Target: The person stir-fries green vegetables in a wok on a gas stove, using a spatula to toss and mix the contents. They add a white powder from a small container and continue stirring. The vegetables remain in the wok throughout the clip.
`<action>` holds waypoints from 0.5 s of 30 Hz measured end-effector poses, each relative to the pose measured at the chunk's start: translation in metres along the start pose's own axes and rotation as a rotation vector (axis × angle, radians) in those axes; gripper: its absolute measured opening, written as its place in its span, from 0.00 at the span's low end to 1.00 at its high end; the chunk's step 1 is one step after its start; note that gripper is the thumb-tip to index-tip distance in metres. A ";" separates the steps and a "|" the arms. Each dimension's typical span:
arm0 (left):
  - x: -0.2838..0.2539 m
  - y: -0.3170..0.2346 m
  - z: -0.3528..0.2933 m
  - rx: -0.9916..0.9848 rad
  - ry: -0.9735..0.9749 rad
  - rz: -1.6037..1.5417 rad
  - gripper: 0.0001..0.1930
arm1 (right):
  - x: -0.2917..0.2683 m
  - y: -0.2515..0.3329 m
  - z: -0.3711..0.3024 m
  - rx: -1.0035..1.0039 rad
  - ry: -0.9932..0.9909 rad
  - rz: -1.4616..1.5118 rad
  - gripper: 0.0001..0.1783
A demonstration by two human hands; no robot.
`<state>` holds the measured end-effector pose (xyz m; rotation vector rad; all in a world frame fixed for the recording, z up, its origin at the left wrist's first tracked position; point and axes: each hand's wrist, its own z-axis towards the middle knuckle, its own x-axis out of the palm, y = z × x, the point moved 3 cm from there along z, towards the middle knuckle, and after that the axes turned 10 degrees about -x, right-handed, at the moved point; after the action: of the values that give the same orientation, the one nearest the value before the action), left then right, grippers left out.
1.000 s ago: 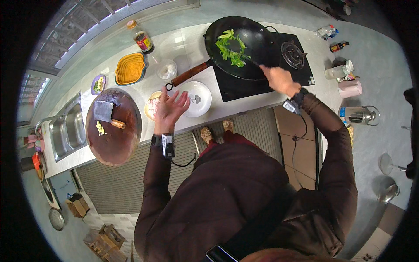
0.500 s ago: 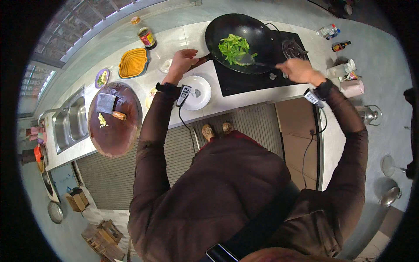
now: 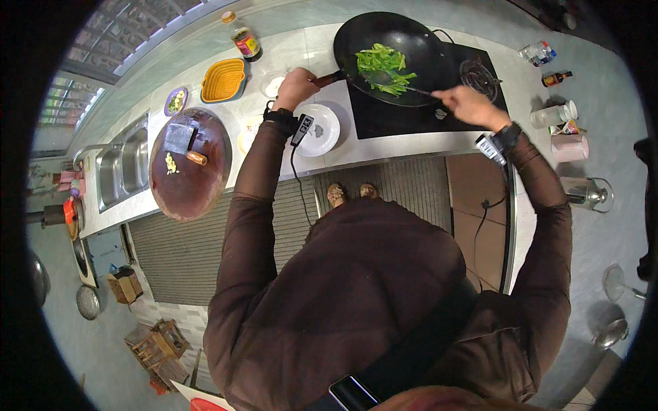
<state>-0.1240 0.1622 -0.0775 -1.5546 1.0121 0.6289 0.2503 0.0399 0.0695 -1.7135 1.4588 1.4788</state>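
Observation:
A black wok stands over the cooktop at the far middle, with cut green vegetables inside. My left hand is closed around the end of its brown handle. My right hand grips a spatula by its handle; the blade reaches in among the vegetables and is partly hidden by them. Beneath my left wrist lies a white plate with a grey pattern in its middle. A small white bowl sits behind my left hand, partly covered by it.
Left on the counter are a round chopping board with a cleaver and chopped pieces, a yellow basket, a sauce bottle and a sink. Right of the black cooktop stand a jar and a pink cup.
My left hand has gone from loose, raised fingers to a grip on the wok handle. The spatula and vegetables have shifted within the wok. The whole view has shifted slightly.

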 end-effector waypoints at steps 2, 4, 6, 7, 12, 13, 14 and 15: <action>-0.003 -0.004 -0.004 -0.022 -0.003 0.009 0.18 | -0.040 -0.022 -0.006 -0.122 -0.060 -0.030 0.17; -0.006 -0.012 -0.007 -0.053 -0.048 0.089 0.17 | -0.075 -0.043 -0.009 -0.126 0.024 -0.044 0.15; -0.006 -0.015 -0.020 -0.101 -0.133 0.239 0.18 | -0.103 -0.053 -0.010 -0.137 0.122 -0.058 0.15; -0.008 -0.015 -0.023 -0.112 -0.099 0.259 0.17 | -0.111 -0.053 -0.010 -0.176 0.178 -0.044 0.15; -0.016 -0.011 -0.041 -0.184 -0.121 0.314 0.17 | -0.067 -0.040 0.016 -0.130 0.242 0.111 0.16; -0.017 -0.009 -0.044 -0.181 -0.135 0.295 0.16 | -0.045 -0.035 0.025 -0.257 0.111 0.199 0.17; -0.017 -0.007 -0.046 -0.173 -0.156 0.278 0.16 | -0.026 -0.035 0.033 -0.271 -0.010 0.245 0.17; -0.016 -0.005 -0.049 -0.166 -0.189 0.227 0.17 | -0.015 -0.037 0.040 -0.298 -0.110 0.281 0.17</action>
<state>-0.1341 0.1198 -0.0500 -1.5004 1.0202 1.0212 0.2685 0.0926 0.0591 -1.6047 1.5308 1.9932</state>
